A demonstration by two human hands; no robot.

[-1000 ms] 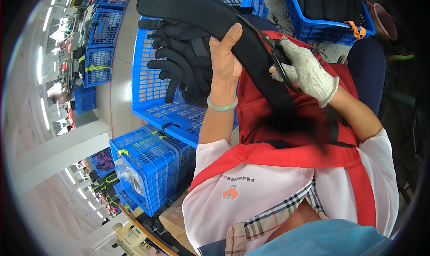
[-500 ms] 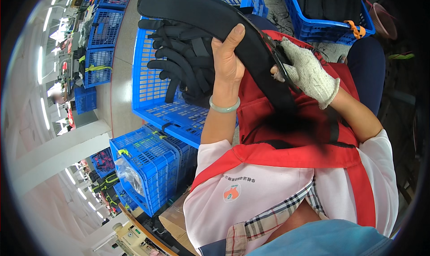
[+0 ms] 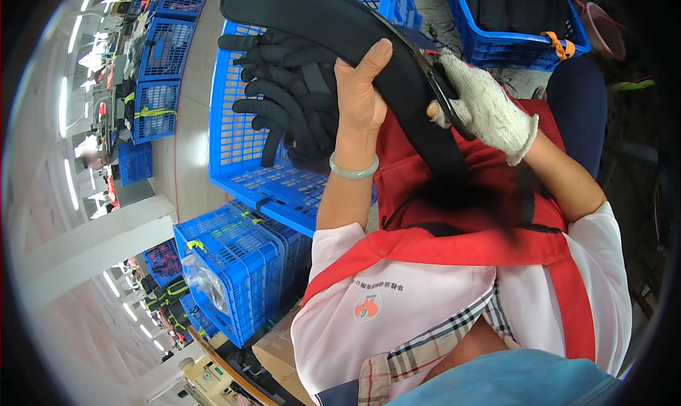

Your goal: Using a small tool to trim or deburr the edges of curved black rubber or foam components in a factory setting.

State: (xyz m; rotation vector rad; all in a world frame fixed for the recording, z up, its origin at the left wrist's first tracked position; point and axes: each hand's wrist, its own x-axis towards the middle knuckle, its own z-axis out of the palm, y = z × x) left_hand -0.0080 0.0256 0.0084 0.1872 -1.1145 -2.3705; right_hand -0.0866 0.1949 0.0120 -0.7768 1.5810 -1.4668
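Observation:
A long, curved black padded strap (image 3: 305, 14) runs from the upper left down across my lap. My bare left hand (image 3: 363, 86) grips its middle, thumb on the upper face and fingers out of sight beneath. A white knit glove covers my right hand (image 3: 486, 108), which is closed around dark-handled scissors (image 3: 447, 101) at the strap's right edge. The blades are partly hidden along that edge. Just beyond my left hand, a heap of similar black straps (image 3: 287, 86) lies in a blue plastic crate (image 3: 284, 189). The strap's lower end is blurred against my red apron (image 3: 404, 157).
Another blue crate (image 3: 496, 50), holding black padded pieces, stands at the upper right with an orange tie (image 3: 559, 46). Beside it is a pinkish basket (image 3: 603, 33). Blue crates (image 3: 234, 264) stand at my left, above a sewing machine (image 3: 213, 381). Dark scraps litter the floor.
The strap and both hands keep nearly the same place and hold. My right hand and the scissors have shifted very slightly; the view has moved a little.

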